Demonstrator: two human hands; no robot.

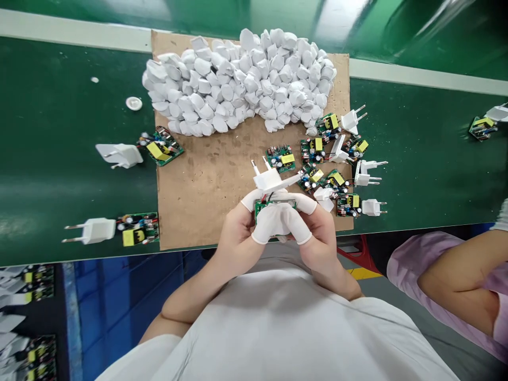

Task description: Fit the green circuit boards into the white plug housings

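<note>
Both my hands are closed round one green circuit board (259, 205) at the near edge of the cardboard. My left hand (244, 227) grips its left side and my right hand (313, 225) its right, thumbs side by side on top. White finger cots cover the thumbs and some fingertips, hiding most of the board. Red and black wires run from it to a white two-pin plug (268, 179) lying just beyond my fingers, its pins pointing away. Close ahead on the cardboard lies another circuit board (281, 157) with a yellow transformer.
A heap of crumpled white pieces (246, 79) covers the back of the cardboard sheet (190, 196). Several boards with plugs (337, 177) cluster at right; two more (141, 228) lie left. Trays of boards (39, 344) stand lower left. A co-worker's arm (460, 264) is at right.
</note>
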